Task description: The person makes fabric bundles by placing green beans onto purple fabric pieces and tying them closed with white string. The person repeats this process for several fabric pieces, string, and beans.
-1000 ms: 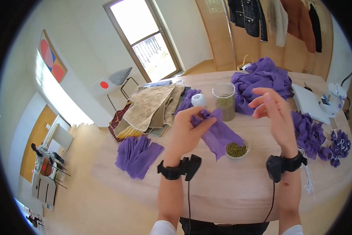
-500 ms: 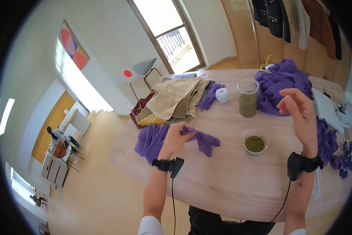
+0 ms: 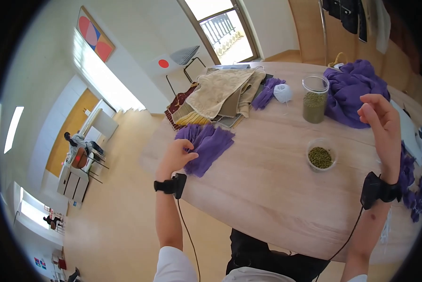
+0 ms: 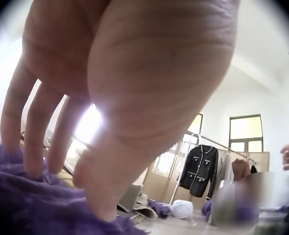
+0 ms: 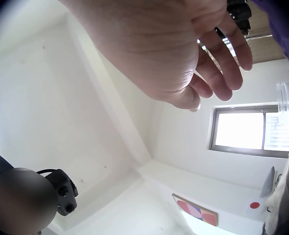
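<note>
My left hand [image 3: 174, 157] rests at the near left side of a stack of purple cloth pieces [image 3: 208, 146]. In the left wrist view its relaxed, parted fingers [image 4: 34, 147] touch the top of the purple cloth [image 4: 41, 208], and nothing shows pinched between thumb and fingers. Raised over the right part of the table, my right hand [image 3: 382, 129] holds nothing, its fingers loosely bent; the right wrist view shows the same hand [image 5: 159, 49] in the air. A clear cup of green beans [image 3: 321, 158] stands between the hands.
Behind the cup are a jar of green beans [image 3: 315, 104], a white yarn ball [image 3: 282, 93] and a large purple cloth heap [image 3: 356, 91]. Beige and patterned fabrics [image 3: 218, 96] lie at the back left. Purple bundles [image 3: 407, 169] lie by my right forearm.
My left hand has carried a purple piece from beside the cup left to the stack and let go of it. My right hand stays raised. The head view has shifted.
</note>
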The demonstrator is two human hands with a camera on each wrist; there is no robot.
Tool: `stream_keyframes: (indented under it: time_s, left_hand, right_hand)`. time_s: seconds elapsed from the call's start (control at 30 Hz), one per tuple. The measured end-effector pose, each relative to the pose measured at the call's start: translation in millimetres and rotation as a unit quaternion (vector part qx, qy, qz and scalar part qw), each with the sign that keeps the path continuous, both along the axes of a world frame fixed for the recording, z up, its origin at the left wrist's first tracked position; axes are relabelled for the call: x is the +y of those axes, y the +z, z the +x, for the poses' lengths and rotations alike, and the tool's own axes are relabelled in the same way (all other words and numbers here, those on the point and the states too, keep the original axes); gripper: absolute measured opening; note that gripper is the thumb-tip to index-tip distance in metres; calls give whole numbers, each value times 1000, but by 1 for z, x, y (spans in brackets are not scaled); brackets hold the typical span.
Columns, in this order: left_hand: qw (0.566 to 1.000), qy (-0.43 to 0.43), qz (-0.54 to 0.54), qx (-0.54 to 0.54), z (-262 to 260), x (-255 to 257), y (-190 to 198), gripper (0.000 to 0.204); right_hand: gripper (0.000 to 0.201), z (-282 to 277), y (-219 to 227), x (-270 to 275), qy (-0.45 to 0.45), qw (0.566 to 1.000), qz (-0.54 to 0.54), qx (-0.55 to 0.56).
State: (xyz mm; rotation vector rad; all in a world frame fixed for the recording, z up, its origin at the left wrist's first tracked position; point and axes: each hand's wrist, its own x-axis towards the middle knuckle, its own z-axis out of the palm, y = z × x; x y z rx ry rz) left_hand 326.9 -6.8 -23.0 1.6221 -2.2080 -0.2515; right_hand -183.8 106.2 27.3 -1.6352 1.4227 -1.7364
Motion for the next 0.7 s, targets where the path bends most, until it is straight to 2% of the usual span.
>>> stream_keyframes:
  time_s: [0.07,0.17,0.2,0.33,0.43,0.57,0.63,0.7]
  left_hand:
    - [996,13,27,78,-25,16,26,21]
    - [986,-32,-18,160,-68,13,47,19]
    - [973,-98,-73,196,-87,10,51,13]
    - [896,-147,12,419,-170,7,64,10]
    - [848,-213,4,485,-230,7,67,12]
    - [832,-265,40,487,-274,2,57,12]
    - [865,-275,68,414,-283,1,56,12]
    - [901,-283,78,320,-285,-1,54,12]
  right_hand:
    - [17,-1,0,0,-3,1000,1,4]
    - [17,-5,1,1,-4,1000,-2,5]
    - [17,-8,2,3,-1,1000,-5,2]
    - [17,-24,8,18,-25,999,-21,-20]
    - [18,-44,11,31,-60,996,-38,-47]
    - [19,-66,6,54,-135,990,-17,-36]
    - [19,-85,-3,64,-166,986,1,-10]
    - [19,-105,-15,68,-243,967,67,49]
